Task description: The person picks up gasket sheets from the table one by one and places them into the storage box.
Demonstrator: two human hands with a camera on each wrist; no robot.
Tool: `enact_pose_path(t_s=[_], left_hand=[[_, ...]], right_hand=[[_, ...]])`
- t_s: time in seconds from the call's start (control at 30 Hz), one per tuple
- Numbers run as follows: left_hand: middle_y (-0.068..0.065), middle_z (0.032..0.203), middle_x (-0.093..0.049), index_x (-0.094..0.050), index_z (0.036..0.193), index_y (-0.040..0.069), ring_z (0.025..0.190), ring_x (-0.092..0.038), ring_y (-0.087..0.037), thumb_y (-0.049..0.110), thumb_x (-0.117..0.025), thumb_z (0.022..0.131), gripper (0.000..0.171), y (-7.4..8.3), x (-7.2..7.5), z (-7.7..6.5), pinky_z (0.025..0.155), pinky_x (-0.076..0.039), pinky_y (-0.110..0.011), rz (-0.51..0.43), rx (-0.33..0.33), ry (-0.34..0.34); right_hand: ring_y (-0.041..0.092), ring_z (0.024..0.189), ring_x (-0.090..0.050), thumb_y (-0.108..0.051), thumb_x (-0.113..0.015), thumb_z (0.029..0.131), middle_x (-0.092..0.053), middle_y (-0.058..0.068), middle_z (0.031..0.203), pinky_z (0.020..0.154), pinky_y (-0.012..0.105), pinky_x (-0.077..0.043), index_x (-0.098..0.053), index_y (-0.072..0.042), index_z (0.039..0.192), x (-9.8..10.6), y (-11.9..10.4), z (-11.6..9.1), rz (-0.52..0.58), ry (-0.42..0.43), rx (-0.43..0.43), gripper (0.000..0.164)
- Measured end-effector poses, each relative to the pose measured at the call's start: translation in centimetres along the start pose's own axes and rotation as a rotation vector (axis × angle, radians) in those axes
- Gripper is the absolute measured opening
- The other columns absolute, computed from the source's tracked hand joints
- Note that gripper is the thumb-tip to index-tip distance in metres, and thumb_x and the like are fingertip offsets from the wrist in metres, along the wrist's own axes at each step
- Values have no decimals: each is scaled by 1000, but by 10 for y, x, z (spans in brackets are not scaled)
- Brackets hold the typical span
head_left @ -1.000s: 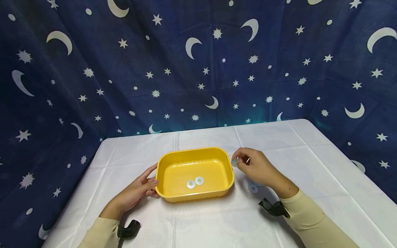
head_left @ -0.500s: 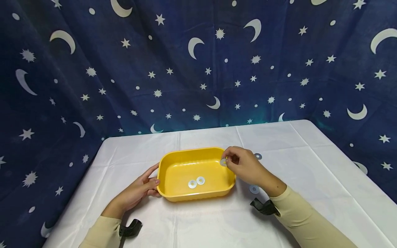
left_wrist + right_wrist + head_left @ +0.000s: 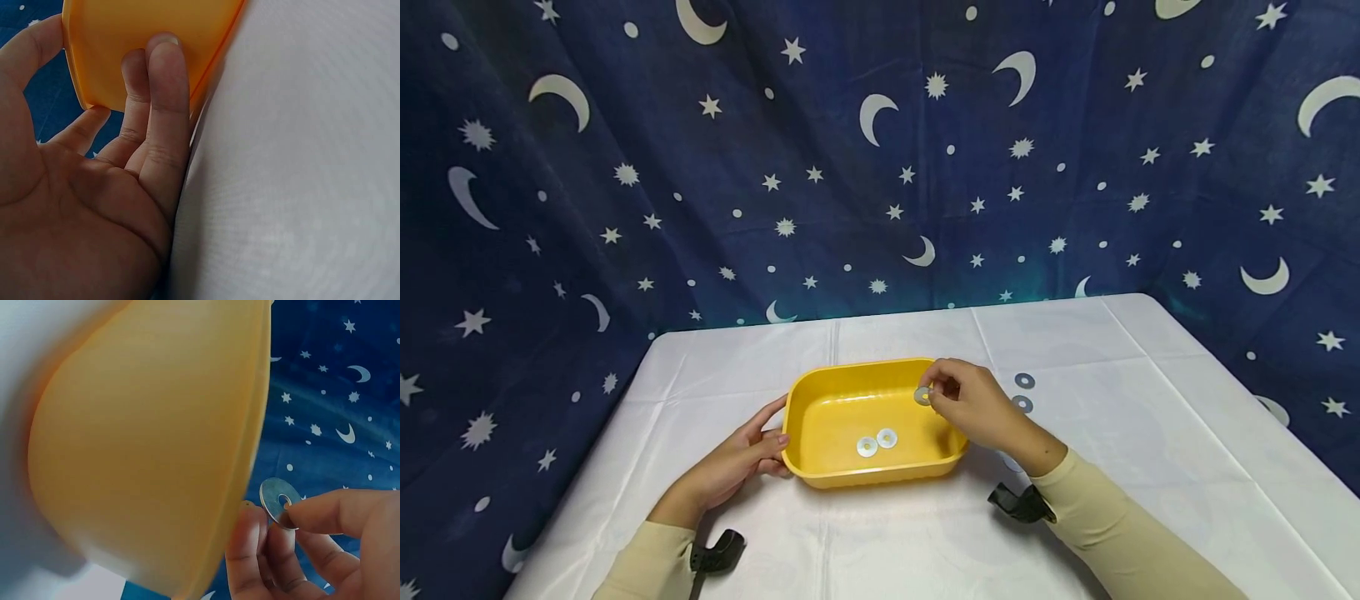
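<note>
A yellow plastic tub point(image 3: 876, 481) sits on the white-covered table. Its left end is held by my left hand point(image 3: 726, 467), the thumb at the rim and fingers against the outer wall, as the left wrist view shows. Over the tub's right side, my right hand point(image 3: 973, 404) pinches a flat metal washer point(image 3: 278, 501) between thumb and fingertips, above the tub floor. Inside the tub, one washer point(image 3: 867, 447) lies beside a second washer point(image 3: 887, 438).
To the right of the tub, a grey washer point(image 3: 1025, 381) and another washer point(image 3: 1022, 404) lie on the tablecloth point(image 3: 895, 542). A further washer point(image 3: 1012, 462) is partly hidden under the right wrist. Behind the table hangs a dark blue curtain point(image 3: 820, 83) with moons and stars.
My right hand has moved left with the washer, from beside the tub's right rim to over its inside. The washers behind it have come into view. My left hand stays in place.
</note>
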State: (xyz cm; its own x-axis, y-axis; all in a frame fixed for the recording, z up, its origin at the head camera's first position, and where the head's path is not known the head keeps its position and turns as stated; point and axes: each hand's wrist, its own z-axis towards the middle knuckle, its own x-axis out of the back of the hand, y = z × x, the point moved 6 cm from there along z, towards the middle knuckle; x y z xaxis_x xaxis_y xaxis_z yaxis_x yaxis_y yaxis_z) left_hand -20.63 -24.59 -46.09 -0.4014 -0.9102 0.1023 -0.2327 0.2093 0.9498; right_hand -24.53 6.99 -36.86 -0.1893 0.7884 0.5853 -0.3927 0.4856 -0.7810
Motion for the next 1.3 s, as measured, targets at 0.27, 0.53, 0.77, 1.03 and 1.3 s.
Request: enact_pose_path(t_s=[0.27,0.53,0.77,1.03,1.3], left_hand=[[-23,134,-56,-8,162,23,92,-67,-18,26,-55,103,76,1,0,0,84,-61,-28,6,-1,2],[-22,133,-57,-8,162,24,92,-67,-19,25,-55,103,75,0,1,1,84,-60,-28,0,-2,2],[-23,136,-56,-8,162,24,93,-68,-20,25,-55,103,75,-2,1,2,84,-60,-28,-1,0,-3],[-24,136,-55,-8,162,24,93,-68,-19,24,-54,103,75,-1,1,3,84,-61,-28,-1,0,-2],[-24,133,-56,-8,162,24,91,-67,-18,24,-54,103,75,0,1,2,83,-61,-28,-2,-3,-2]], right_hand=[[15,71,-51,2,-61,87,-60,2,80,60,20,-43,-67,-6,91,-13,0,5,13,1,5,11],[14,69,-49,2,-62,87,-53,0,74,58,19,-40,-67,-8,90,-26,1,9,18,-42,-6,12],[13,69,-51,2,-61,88,-55,-2,73,61,20,-44,-68,-7,93,-37,1,13,-13,-98,19,12],[12,70,-51,-2,-65,90,-56,-4,73,62,19,-44,-70,-10,93,-52,0,19,-67,-130,27,10],[12,63,-50,-4,-68,90,-58,-3,70,56,19,-42,-72,-11,92,-66,3,24,-85,-155,-19,9]])
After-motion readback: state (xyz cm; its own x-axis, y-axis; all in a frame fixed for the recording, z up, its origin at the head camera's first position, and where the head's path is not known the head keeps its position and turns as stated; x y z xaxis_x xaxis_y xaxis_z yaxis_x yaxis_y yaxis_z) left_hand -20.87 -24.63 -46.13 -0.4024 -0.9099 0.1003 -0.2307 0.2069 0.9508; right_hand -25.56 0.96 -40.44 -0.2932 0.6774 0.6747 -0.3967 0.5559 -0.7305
